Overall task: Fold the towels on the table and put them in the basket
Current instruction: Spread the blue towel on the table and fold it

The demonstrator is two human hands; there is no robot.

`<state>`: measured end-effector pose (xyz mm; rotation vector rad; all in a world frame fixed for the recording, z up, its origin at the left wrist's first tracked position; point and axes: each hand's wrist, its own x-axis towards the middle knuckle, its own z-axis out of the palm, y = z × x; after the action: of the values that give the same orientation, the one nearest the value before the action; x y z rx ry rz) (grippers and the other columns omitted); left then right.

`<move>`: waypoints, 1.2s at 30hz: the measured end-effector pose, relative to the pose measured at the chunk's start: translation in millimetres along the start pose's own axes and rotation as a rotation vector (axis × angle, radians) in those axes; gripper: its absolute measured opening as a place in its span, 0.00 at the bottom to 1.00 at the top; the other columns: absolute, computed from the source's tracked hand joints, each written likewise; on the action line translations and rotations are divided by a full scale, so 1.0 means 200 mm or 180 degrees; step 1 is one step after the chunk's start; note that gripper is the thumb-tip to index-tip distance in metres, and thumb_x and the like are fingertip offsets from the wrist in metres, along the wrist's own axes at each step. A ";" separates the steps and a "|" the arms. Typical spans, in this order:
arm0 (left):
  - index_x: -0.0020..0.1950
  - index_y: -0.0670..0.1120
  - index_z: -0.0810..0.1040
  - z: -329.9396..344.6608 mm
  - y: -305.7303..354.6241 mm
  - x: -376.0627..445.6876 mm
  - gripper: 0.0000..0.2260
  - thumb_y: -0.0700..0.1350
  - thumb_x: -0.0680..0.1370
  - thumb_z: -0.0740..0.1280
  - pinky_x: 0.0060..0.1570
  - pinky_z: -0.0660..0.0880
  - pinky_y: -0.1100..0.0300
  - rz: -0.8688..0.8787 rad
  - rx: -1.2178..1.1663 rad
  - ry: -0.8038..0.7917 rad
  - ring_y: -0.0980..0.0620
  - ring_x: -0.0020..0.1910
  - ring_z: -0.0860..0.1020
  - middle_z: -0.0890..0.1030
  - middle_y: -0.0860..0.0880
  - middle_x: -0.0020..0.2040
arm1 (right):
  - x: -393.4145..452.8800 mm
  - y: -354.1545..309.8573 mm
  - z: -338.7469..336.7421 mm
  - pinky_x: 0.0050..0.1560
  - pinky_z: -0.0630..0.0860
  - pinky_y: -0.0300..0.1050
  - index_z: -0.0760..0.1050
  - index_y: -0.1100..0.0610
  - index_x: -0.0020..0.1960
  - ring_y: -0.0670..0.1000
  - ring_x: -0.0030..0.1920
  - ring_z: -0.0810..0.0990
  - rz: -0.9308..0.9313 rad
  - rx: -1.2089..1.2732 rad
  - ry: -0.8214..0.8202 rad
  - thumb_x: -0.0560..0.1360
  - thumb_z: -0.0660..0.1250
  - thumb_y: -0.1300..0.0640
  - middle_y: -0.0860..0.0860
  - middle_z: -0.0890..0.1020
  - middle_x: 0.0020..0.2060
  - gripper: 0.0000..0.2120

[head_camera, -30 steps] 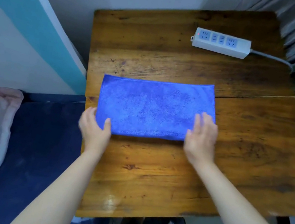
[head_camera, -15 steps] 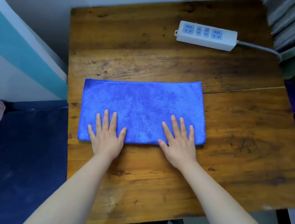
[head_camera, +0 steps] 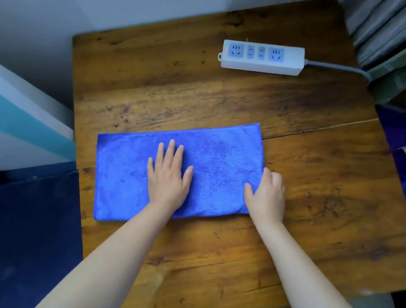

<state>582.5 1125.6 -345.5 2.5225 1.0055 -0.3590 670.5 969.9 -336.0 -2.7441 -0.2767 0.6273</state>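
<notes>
Blue towel long axis L-R, L hand flat mid, R hand pinching R edge

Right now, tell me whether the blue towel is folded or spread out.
Folded, it seems: the blue towel lies as a narrow flat strip on the table, both hands on it.
</notes>
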 end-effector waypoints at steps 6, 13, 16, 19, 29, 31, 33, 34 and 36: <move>0.77 0.50 0.50 0.07 0.02 0.02 0.27 0.57 0.79 0.44 0.73 0.39 0.48 -0.0054 0.0331 -0.0160 0.51 0.77 0.43 0.46 0.52 0.78 | 0.04 -0.04 0.01 0.58 0.67 0.52 0.70 0.64 0.60 0.60 0.62 0.69 0.0273 -0.0035 -0.0043 0.75 0.62 0.56 0.60 0.75 0.56 0.16; 0.77 0.51 0.48 0.05 0.03 0.02 0.25 0.54 0.81 0.49 0.73 0.39 0.48 -0.0146 0.0429 -0.0279 0.51 0.77 0.41 0.44 0.52 0.78 | 0.03 -0.06 0.01 0.51 0.69 0.51 0.75 0.68 0.51 0.63 0.54 0.74 0.0198 0.0412 0.0146 0.76 0.63 0.58 0.64 0.76 0.51 0.12; 0.77 0.51 0.47 0.04 0.02 0.02 0.25 0.55 0.81 0.49 0.73 0.39 0.48 -0.0070 0.0378 -0.0345 0.51 0.77 0.41 0.44 0.52 0.78 | 0.01 -0.05 -0.01 0.46 0.69 0.49 0.76 0.68 0.51 0.62 0.50 0.75 0.0174 0.0629 0.0222 0.76 0.62 0.58 0.64 0.76 0.50 0.12; 0.77 0.50 0.49 0.00 -0.03 0.03 0.25 0.54 0.81 0.50 0.74 0.41 0.49 0.0213 0.0358 -0.0355 0.51 0.77 0.43 0.45 0.51 0.78 | -0.02 -0.09 -0.04 0.40 0.61 0.43 0.76 0.70 0.46 0.63 0.47 0.75 0.0079 0.0878 0.0482 0.75 0.63 0.61 0.65 0.76 0.46 0.10; 0.72 0.40 0.64 -0.21 -0.62 -0.19 0.21 0.47 0.81 0.55 0.72 0.55 0.50 -0.0119 -0.0440 0.0330 0.46 0.76 0.54 0.61 0.44 0.75 | -0.35 -0.71 0.03 0.38 0.58 0.35 0.78 0.69 0.41 0.52 0.38 0.70 -0.0730 0.1713 0.0847 0.72 0.65 0.63 0.61 0.74 0.35 0.08; 0.71 0.39 0.65 -0.23 -0.76 -0.25 0.20 0.45 0.81 0.56 0.71 0.56 0.48 -0.0180 -0.0432 0.0288 0.46 0.76 0.55 0.61 0.44 0.75 | -0.40 -0.85 0.12 0.40 0.61 0.38 0.78 0.69 0.45 0.57 0.42 0.74 -0.0786 0.1810 0.0636 0.73 0.66 0.65 0.63 0.77 0.39 0.07; 0.71 0.40 0.66 -0.24 -0.88 -0.29 0.20 0.45 0.81 0.57 0.71 0.57 0.49 -0.0062 -0.0253 0.0177 0.46 0.75 0.56 0.62 0.44 0.74 | -0.44 -0.94 0.21 0.46 0.64 0.42 0.78 0.69 0.48 0.60 0.48 0.76 -0.0813 0.1787 0.0464 0.73 0.66 0.64 0.65 0.78 0.44 0.08; 0.71 0.40 0.66 -0.25 -0.94 -0.30 0.20 0.45 0.81 0.57 0.71 0.58 0.49 -0.0048 -0.0218 0.0153 0.46 0.75 0.57 0.62 0.44 0.74 | -0.46 -0.99 0.26 0.48 0.64 0.42 0.78 0.68 0.49 0.61 0.50 0.76 -0.0805 0.1745 0.0361 0.74 0.65 0.63 0.65 0.78 0.46 0.09; 0.71 0.40 0.66 -0.27 -1.02 -0.31 0.19 0.45 0.81 0.56 0.71 0.58 0.51 -0.0106 -0.0227 0.0148 0.45 0.75 0.58 0.63 0.43 0.74 | -0.48 -1.05 0.36 0.49 0.64 0.41 0.77 0.67 0.53 0.60 0.52 0.75 -0.0753 0.1585 0.0077 0.75 0.64 0.61 0.64 0.77 0.50 0.11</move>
<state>400.6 1247.6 -329.6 2.4632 1.0599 -0.2704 527.5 1160.6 -288.7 -2.2012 -0.3752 0.5154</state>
